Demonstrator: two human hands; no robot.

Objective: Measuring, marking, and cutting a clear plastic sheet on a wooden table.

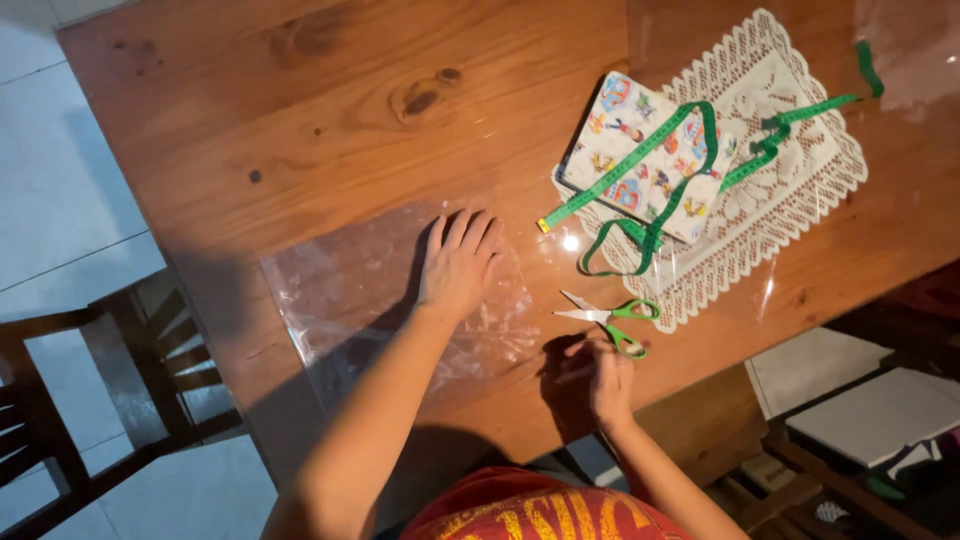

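Observation:
My left hand (458,268) lies flat, palm down, on a clear plastic sheet (340,290) spread on the wooden table (300,110). My right hand (608,380) rests near the table's front edge with its fingers curled. It is just below the green handles of a pair of scissors (612,317), which lie open with the blades pointing left. A thin object seems to stick out from the right hand's fingers; I cannot tell what it is.
A white lace mat (790,190) lies at the right, with a folded cartoon-print cloth (625,130) on it and a green measuring tape (705,150) draped over both. A dark wooden chair (90,400) stands at the left. White boards (880,410) lie below the table's right side.

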